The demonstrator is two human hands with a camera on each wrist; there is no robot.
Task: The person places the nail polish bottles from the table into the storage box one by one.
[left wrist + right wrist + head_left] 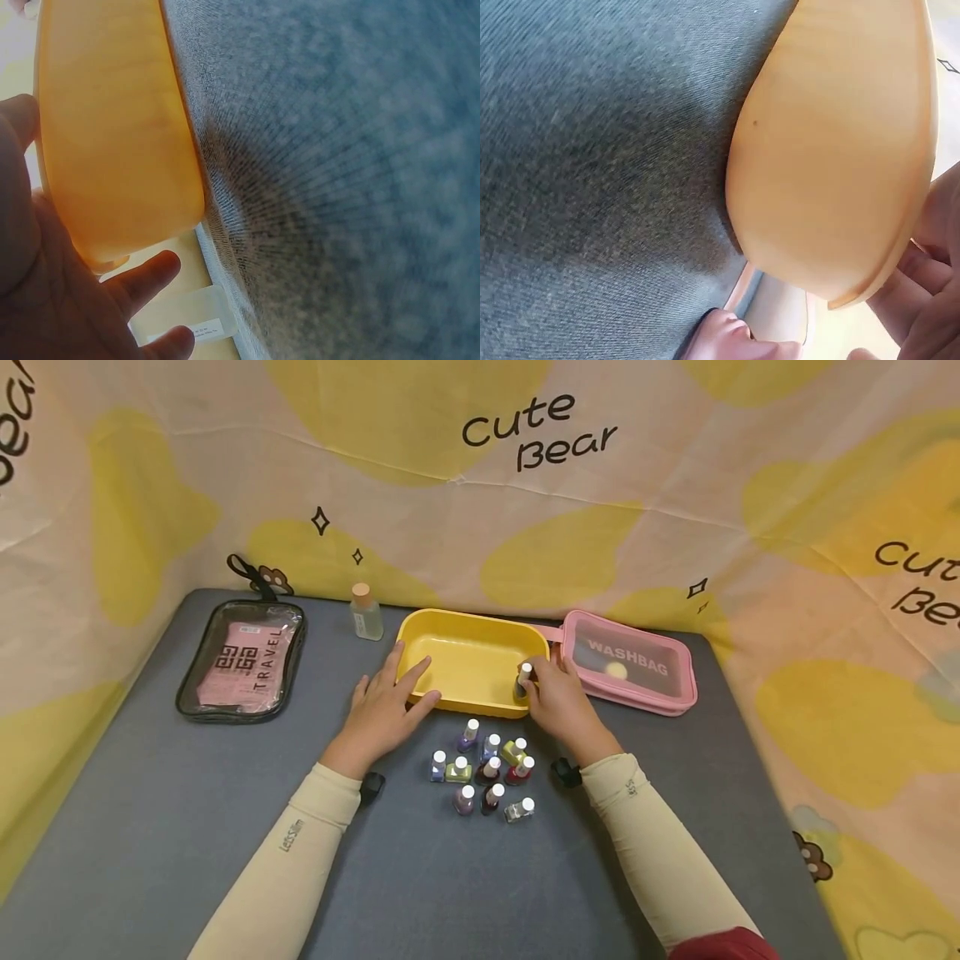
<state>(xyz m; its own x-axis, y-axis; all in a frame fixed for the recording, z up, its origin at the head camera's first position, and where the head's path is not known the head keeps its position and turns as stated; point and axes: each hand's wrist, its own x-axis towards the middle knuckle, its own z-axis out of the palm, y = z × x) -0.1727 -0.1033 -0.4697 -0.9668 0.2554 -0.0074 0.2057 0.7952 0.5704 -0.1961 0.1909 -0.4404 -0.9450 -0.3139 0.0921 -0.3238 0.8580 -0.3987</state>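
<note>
A yellow plastic basket (465,667) stands at the back middle of the table. My right hand (566,706) is at its right end and pinches a nail polish bottle (523,680) with a white cap, inside the rim. That bottle's colour is hard to tell. With fingers spread, my left hand (381,714) rests against the basket's left end; the left wrist view shows its fingers beside the basket wall (120,142). In front of the basket several nail polish bottles stand grouped, among them a red one (519,772), a purple one (468,737) and a clear glittery one (519,811).
A pink wash bag (628,662) lies right of the basket, close to my right hand. At the left lies a black-edged clear travel pouch (243,664) with pink contents. A clear bottle with a peach cap (366,614) stands at the back left, before the printed cloth backdrop.
</note>
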